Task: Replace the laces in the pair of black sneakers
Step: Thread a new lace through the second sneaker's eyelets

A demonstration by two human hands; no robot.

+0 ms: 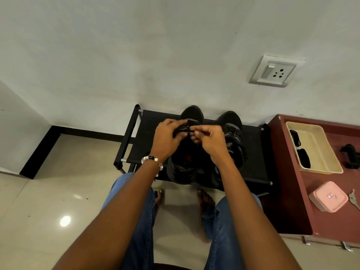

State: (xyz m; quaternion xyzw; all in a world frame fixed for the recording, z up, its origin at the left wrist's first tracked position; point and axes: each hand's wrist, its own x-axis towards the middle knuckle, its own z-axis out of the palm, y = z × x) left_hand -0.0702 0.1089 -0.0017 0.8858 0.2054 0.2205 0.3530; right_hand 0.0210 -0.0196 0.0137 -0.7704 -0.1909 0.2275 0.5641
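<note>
Both black sneakers sit side by side on the low black rack (253, 151) by the wall. Your left hand (167, 136) and right hand (211, 139) are over the left sneaker (191, 114) — each pinching what looks like its dark lace (190, 129) — while the right sneaker (231, 131) sits untouched.

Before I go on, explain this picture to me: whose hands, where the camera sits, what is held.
There is no machine here. A person wears one camera on the head; it looks down at their own arms. The left hand, with a bead bracelet, and the right hand both pinch a black lace over the left sneaker. A second sneaker stands beside it. Both sit on a low black rack against the wall. To the right, a red cabinet carries a beige tray and a pink box.
</note>
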